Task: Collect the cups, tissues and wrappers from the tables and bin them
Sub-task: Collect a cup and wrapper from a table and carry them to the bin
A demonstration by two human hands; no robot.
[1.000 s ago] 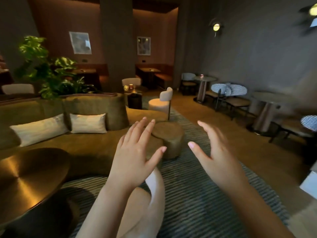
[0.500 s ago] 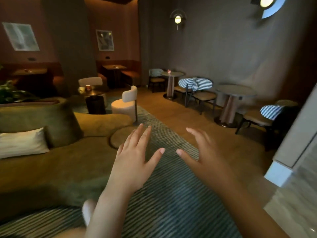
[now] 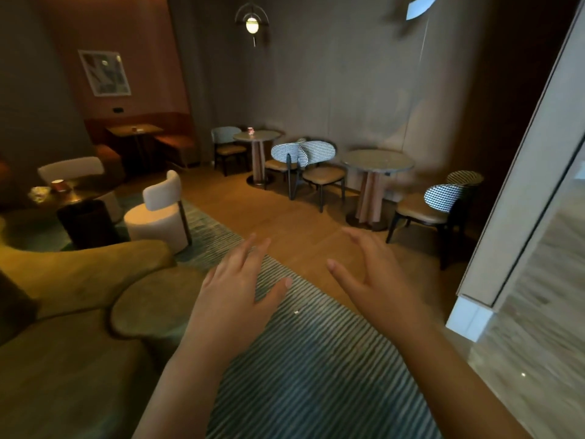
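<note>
- Both hands are held out in front over the striped rug [image 3: 316, 375]. The left hand [image 3: 234, 299] has its fingers straight and spread, with nothing in it.
- The right hand [image 3: 380, 280] is the same: loose, fingers apart, empty.
- Over on the left, the low dark table [image 3: 90, 194] carries a red cup [image 3: 59, 185] standing upright. From here I cannot see what is in it.
- Just beside that cup, on its left, lies a pale crumpled thing [image 3: 39, 194]. It may be tissue or wrapper, but it is too blurred to tell which.
- Under that table top stands a dark cylinder [image 3: 87, 223]; I cannot tell whether it is a base or a bin.
- A cream chair [image 3: 158, 217] sits just right of that table, at the rug's edge.
- Against the far wall, the round pedestal table [image 3: 267, 134] bears a small reddish cup [image 3: 250, 130], its contents hidden.
- The booth table [image 3: 150, 129] in the back corner has one small object [image 3: 134, 128] on it, too small to name.
- A white scrap [image 3: 296, 311] lies on the rug between the two hands.
- The olive sofa [image 3: 79, 274] curves along the left, near the left forearm.
</note>
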